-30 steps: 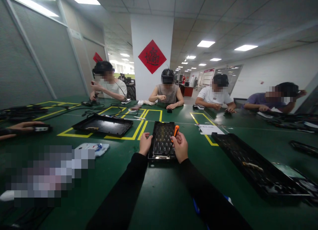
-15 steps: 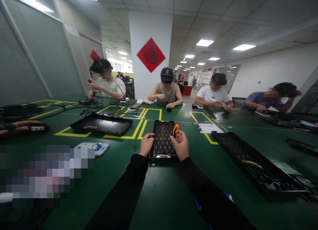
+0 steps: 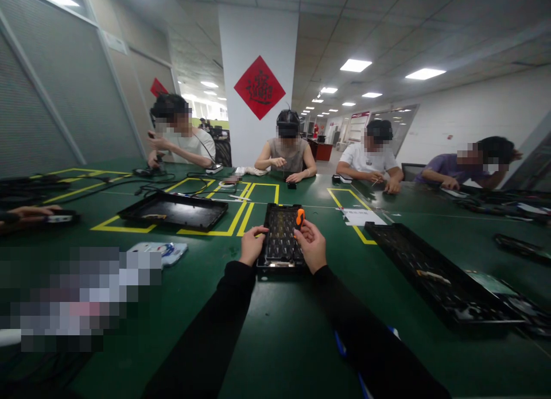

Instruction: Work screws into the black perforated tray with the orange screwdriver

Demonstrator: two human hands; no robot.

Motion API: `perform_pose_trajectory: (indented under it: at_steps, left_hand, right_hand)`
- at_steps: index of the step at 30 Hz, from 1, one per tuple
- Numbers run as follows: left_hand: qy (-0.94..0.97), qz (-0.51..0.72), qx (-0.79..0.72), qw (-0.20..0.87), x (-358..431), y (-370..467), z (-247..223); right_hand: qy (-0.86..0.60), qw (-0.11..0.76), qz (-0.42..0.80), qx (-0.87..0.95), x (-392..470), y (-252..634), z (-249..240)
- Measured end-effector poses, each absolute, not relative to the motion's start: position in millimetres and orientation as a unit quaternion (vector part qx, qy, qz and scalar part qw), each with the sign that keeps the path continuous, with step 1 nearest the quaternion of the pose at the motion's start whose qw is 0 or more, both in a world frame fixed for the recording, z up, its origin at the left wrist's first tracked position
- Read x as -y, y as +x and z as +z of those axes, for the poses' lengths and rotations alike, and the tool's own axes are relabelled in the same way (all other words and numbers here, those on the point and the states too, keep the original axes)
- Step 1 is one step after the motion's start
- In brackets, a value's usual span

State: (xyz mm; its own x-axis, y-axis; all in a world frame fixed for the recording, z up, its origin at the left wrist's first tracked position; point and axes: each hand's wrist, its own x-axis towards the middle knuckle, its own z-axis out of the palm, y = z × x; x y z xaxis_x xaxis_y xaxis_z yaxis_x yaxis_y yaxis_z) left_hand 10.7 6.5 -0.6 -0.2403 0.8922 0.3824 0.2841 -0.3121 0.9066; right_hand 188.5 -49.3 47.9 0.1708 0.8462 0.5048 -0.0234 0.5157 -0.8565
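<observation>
"Orange handle on that screwdriver [image 3: 300, 218]. Which hand has it?"

"The right hand [image 3: 313, 246]. Thumb and fingertips are clamped on it, handle up, over the right side of the black casing [image 3: 282, 232]. I can't tell whether its tip touches anything inside."

"And the left hand [image 3: 253, 245]?"

"Closed on the casing's left edge, thumb toward the top. The casing lies flat on the green surface [image 3: 267, 336], straight ahead, between both hands, with rows of small shiny marks inside."

"What's around it?"

"To the left, a shallow black tray [image 3: 189, 212] overlapping yellow tape [image 3: 206, 233]. To the right, a long black tray [image 3: 404, 254] set at a slant, with a white sheet of paper [image 3: 365, 217] just beyond its far end."

"Anyone nearby?"

"A co-worker's hand [image 3: 37, 213] at the far left. Across the surface sit four people, including one in a grey sleeveless top [image 3: 289, 152]. Behind that person a white pillar [image 3: 228, 129] carries a red diamond-shaped sign [image 3: 260, 88]."
</observation>
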Motion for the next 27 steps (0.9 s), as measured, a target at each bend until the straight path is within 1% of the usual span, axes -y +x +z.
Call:
perform_pose_trajectory:
  at_steps: [5, 15, 19, 23, 27]
  left_hand:
    - [0.553, 0.586, -0.538, 0.248, -3.9, 11.9, 2.5]
    - [0.552, 0.589, -0.535, 0.249, -4.2, 11.2, 0.4]
    - [0.552, 0.591, -0.532, 0.252, -4.8, 10.7, -0.2]
    - [0.552, 0.592, -0.53, 0.253, -5.7, 10.7, -0.9]
    - [0.551, 0.592, -0.529, 0.257, -5.2, 11.1, -0.3]
  right_hand:
    - [-0.367, 0.666, 0.347, 0.55, 49.5, 187.6, 48.6]
    - [-0.387, 0.664, 0.285, 0.572, 48.5, 189.9, 47.2]
    - [-0.369, 0.677, 0.307, 0.558, 49.4, 189.5, 49.7]
    - [-0.362, 0.666, 0.347, 0.552, 50.3, 188.9, 50.9]
    - [-0.356, 0.673, 0.335, 0.554, 49.5, 187.7, 50.1]
